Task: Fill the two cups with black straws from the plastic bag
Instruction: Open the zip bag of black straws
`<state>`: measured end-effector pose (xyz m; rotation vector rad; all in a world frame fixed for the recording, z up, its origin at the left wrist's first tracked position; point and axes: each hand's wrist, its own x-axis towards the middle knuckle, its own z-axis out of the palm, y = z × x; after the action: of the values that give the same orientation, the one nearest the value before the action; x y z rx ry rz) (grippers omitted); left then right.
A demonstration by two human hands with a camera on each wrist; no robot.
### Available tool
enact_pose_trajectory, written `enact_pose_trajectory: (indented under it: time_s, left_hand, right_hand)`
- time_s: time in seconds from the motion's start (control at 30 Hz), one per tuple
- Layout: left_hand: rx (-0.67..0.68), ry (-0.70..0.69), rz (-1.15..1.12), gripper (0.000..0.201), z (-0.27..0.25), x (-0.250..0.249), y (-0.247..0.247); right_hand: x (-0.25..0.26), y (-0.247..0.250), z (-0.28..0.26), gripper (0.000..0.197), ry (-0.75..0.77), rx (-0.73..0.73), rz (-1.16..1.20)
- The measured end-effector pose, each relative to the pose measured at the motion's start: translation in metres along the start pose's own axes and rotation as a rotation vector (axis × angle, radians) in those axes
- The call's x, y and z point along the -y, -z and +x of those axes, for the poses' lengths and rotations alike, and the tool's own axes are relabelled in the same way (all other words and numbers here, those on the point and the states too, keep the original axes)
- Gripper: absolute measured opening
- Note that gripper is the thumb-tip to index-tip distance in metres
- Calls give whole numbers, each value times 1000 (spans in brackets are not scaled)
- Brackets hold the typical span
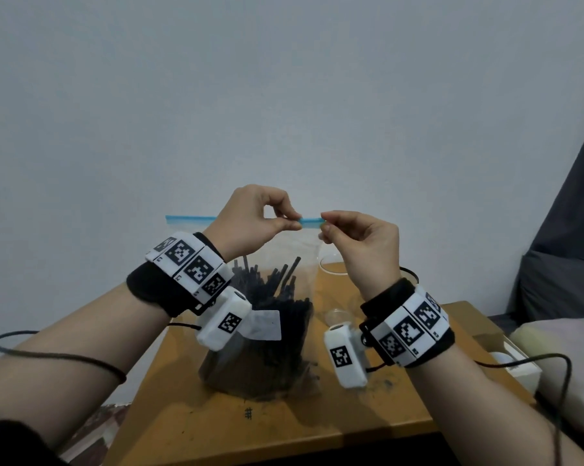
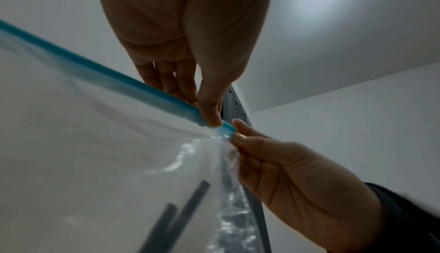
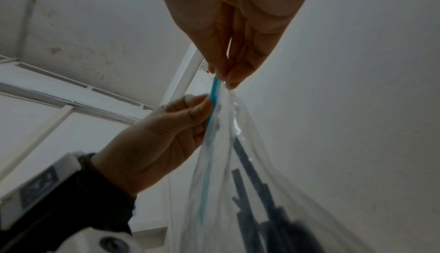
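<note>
A clear plastic bag [image 1: 277, 260] full of black straws [image 1: 274, 317] stands upright on the wooden table [image 1: 216, 428]. Its blue zip strip [image 1: 186, 218] runs along the top. My left hand [image 1: 292, 222] pinches that strip near its right end, thumb against forefinger. My right hand [image 1: 324, 222] pinches the strip's right corner, close beside the left. In the left wrist view the left hand [image 2: 209, 117] and the right hand [image 2: 234, 131] both hold the blue strip [image 2: 95, 72]. The right wrist view shows the right hand [image 3: 222, 80] on the strip [image 3: 215, 91], with straws [image 3: 252, 180] inside the bag. A clear cup [image 1: 331, 265] stands behind the bag and another clear cup [image 1: 337, 316] to its right.
A white box [image 1: 515, 361] sits off the table's right edge, with dark fabric [image 1: 566, 250] behind it. Cables [image 1: 59, 356] trail from both wristbands. A plain wall [image 1: 284, 95] rises behind the table.
</note>
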<state>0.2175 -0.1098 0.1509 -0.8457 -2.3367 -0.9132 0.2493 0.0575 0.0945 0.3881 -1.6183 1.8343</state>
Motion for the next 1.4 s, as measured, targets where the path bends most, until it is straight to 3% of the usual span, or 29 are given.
enact_pose_trajectory:
  time_s: [0.47, 0.7, 0.9, 1.03, 1.17, 1.3, 1.4]
  left_hand:
    - [-178, 230, 255, 24, -37, 102, 107]
    - [-173, 145, 288, 20, -31, 100, 101]
    - [-140, 120, 246, 38, -6, 94, 82]
    - [-104, 157, 179, 24, 19, 88, 68]
    - [-100, 186, 100, 27, 36, 83, 51]
    - [-220, 248, -41, 20, 41, 72, 30]
    - [-302, 274, 96, 33, 33, 47, 16]
  right_hand:
    - [10, 28, 2, 19, -31, -57, 40]
    - [15, 26, 2, 23, -39, 32, 94]
    - [29, 25, 16, 17, -202, 298, 42]
    - [39, 16, 35, 14, -256, 527, -219]
    - [46, 11, 48, 21, -375, 732, -257]
    - [41, 7, 46, 28, -385, 627, -272]
    - [33, 4, 37, 30, -421, 484, -134]
